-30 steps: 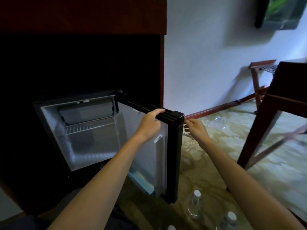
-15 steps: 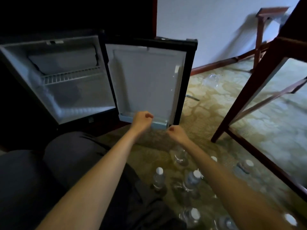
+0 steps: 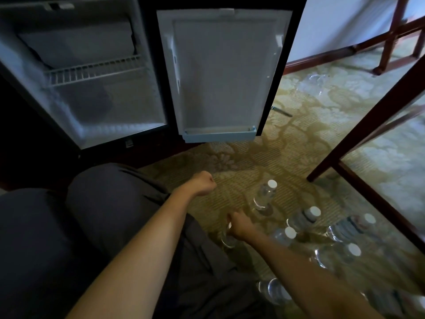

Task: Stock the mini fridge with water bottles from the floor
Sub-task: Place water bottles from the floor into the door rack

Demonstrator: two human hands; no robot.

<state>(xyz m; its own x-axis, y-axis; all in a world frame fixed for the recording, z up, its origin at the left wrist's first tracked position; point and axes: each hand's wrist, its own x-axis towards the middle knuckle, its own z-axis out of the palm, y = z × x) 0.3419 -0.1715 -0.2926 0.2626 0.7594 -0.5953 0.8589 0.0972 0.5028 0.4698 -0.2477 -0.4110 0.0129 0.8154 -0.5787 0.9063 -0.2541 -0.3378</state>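
Observation:
The mini fridge (image 3: 96,134) stands open, with a wire shelf (image 3: 94,71) inside and nothing stored on it. Its door (image 3: 220,72) is swung wide, and a pale blue door rack (image 3: 219,135) runs along the bottom. Several clear water bottles with white caps stand on the carpet, one upright (image 3: 264,196) and others (image 3: 303,217) to the right. My right hand (image 3: 240,225) grips the top of a bottle (image 3: 227,240) close to my knee. My left hand (image 3: 204,183) hovers above the carpet as a fist and holds nothing.
Dark wooden furniture legs (image 3: 368,125) slant across the right side, close to the bottles. Crumpled clear plastic (image 3: 315,81) and a thin dark object (image 3: 281,111) lie on the carpet beyond the door. My knees in dark trousers (image 3: 103,203) fill the lower left.
Both hands left the fridge door and dropped toward the floor. The view tilted down. My right hand now grips a bottle near my knee.

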